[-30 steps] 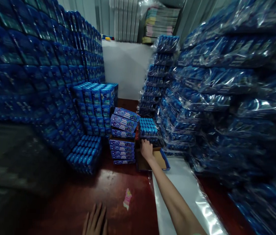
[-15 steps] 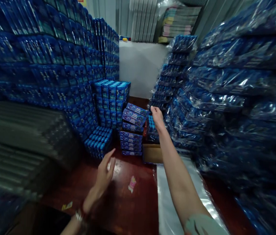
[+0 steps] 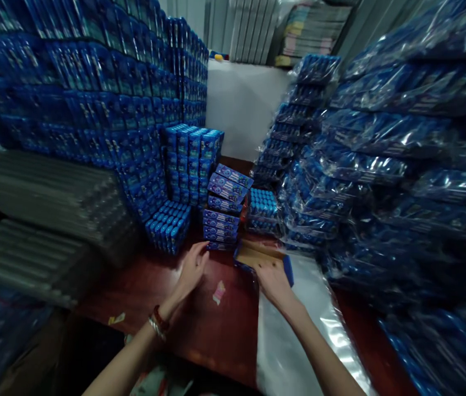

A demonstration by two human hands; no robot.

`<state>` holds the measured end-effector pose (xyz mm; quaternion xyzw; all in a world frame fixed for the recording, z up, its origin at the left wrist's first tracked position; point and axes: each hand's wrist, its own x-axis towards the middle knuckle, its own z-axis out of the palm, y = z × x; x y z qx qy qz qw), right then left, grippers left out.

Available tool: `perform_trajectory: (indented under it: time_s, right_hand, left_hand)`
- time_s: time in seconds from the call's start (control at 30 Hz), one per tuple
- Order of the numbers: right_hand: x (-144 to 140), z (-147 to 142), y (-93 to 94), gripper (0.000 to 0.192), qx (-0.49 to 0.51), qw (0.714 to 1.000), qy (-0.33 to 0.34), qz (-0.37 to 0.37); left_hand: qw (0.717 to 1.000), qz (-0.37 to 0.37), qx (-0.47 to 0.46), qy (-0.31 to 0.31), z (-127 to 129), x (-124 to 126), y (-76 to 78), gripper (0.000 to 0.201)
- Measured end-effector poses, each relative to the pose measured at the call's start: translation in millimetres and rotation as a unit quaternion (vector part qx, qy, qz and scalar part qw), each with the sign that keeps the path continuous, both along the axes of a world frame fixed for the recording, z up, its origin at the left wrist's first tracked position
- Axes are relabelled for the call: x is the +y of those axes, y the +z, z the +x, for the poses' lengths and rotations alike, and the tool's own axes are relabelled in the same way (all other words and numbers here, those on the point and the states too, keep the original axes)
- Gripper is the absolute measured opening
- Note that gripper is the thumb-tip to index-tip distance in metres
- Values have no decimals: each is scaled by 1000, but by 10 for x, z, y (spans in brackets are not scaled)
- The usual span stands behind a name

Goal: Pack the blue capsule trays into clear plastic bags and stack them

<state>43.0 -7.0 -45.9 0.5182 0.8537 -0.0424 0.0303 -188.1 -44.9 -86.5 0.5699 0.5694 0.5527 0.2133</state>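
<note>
An open, shallow cardboard box (image 3: 289, 269), brown inside and blue outside, sits on the red table and the plastic sheet. My right hand (image 3: 273, 279) grips its near wall, fingertips reaching over into the box. Left of it, my left hand (image 3: 193, 267) hovers over the table, fingers apart and slightly bent, holding nothing. Just beyond that hand rises a stack of blue-purple printed boxes (image 3: 221, 220), its upper ones tilted. A block of small blue-capped packs (image 3: 262, 202) stands behind the open box.
Blue packs (image 3: 113, 115) form a tall wall at left, with a lower block (image 3: 169, 220) in front. Plastic-wrapped bundles (image 3: 365, 159) pile up at right. Grey ridged trays (image 3: 43, 198) are stacked at left. A clear plastic sheet (image 3: 294, 335) covers part of the table (image 3: 216, 330).
My right hand has come back from beside the blue-capped packs to the open box, which is now turned at an angle. My left hand has moved slightly right and forward.
</note>
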Motion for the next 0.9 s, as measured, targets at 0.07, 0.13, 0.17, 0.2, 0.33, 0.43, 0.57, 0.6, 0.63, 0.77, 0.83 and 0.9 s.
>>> perform_trajectory:
  time_s: [0.07,0.13,0.17,0.2,0.33,0.43,0.57,0.6,0.63,0.77,0.83,0.9]
  right_hand:
    - [-272,-230,39,35,-26,998,16,-49]
    - [-494,-542,19,44,-7,995,10,-101]
    - [-565,-710,-17,47,11,993,7,-118]
    - [-606,-871,-70,49,28,991,3,-130]
    - [-585,-1295,-334,57,66,985,-45,-152]
    - [-580,-1285,-447,55,86,982,-79,-149]
    - [-571,-1097,-391,46,182,976,-54,-111]
    - [-521,-1102,-355,43,233,966,-33,-104]
    - [-442,-1147,-318,42,292,951,-14,-103]
    - [127,-1687,-205,48,449,880,-12,-156]
    - [454,-2038,-172,54,464,869,-50,-167]
    - [712,-2332,-160,58,475,862,-87,-157]
  left_hand:
    - [997,-37,-49,38,-46,-87,-122,36]
    - [992,-72,-90,52,-71,-130,-218,39]
    - [989,-87,-104,51,-71,-143,-260,41]
    - [987,-102,-113,49,-64,-156,-300,41]
    - [986,-129,-97,43,-84,-257,-382,40]
    - [992,-56,-11,108,-295,-319,-267,40]
    - [959,39,86,269,-842,-167,27,57]
    - [954,28,66,292,-978,-91,77,62]
    - [951,8,34,306,-1092,-11,107,64]
    - [944,-36,-63,323,-1240,202,56,64]
    - [941,-23,-72,330,-1167,215,-26,74]
    - [946,-23,-52,320,-1072,200,-109,95]
